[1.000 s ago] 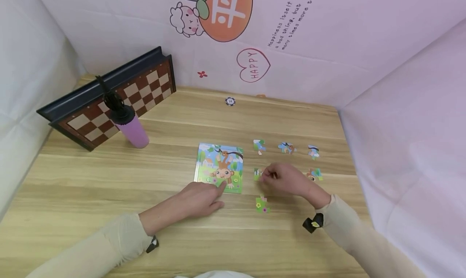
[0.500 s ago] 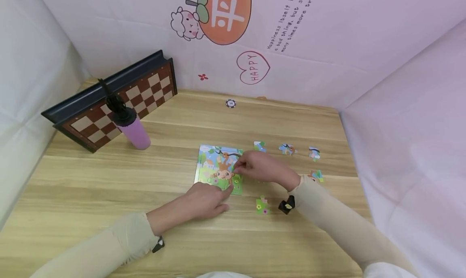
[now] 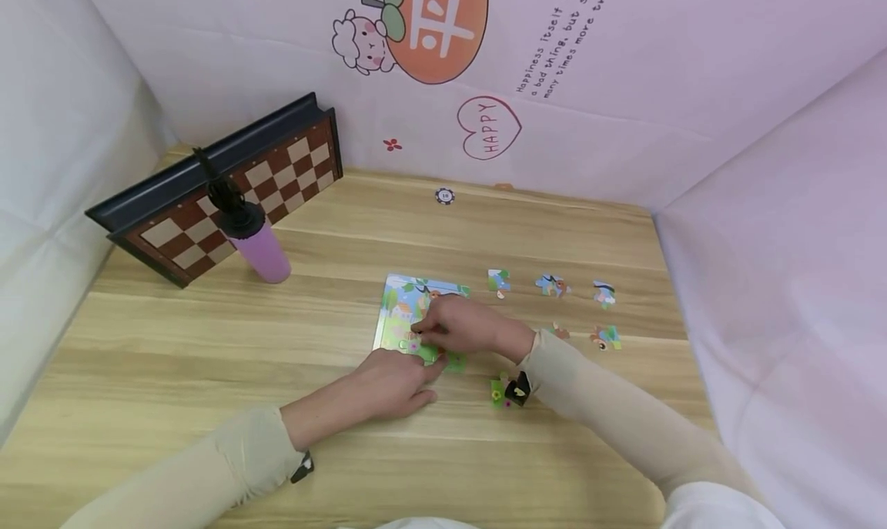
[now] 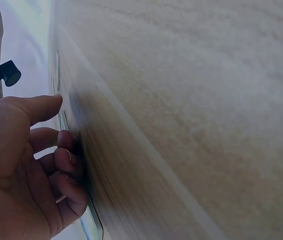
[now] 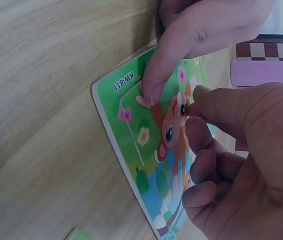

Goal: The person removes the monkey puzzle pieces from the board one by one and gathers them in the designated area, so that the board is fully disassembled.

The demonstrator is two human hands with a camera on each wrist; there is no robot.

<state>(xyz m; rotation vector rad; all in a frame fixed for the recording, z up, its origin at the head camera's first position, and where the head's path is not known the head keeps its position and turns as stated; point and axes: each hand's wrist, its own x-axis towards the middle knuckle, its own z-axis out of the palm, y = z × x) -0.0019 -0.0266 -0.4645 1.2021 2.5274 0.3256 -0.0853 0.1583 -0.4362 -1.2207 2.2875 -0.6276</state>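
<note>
A small square jigsaw puzzle with a monkey picture lies flat on the table. My left hand rests at its lower edge, the index finger pressing on the green part near the monkey's paw. The left wrist view shows the other fingers loosely curled and the thumb stretched out. Over the puzzle, my right hand brings thumb and index finger together at the monkey's head. They pinch a puzzle piece, mostly hidden by the fingertips.
Loose pieces lie right of the puzzle, among them a blue-green one, a monkey-eye one and a flowered one. A pink pump bottle stands before a leaning chessboard. A round chip lies farther back.
My right hand has moved left from among the loose pieces onto the puzzle, over the monkey's head. My left index finger has slid slightly right along the lower edge.
</note>
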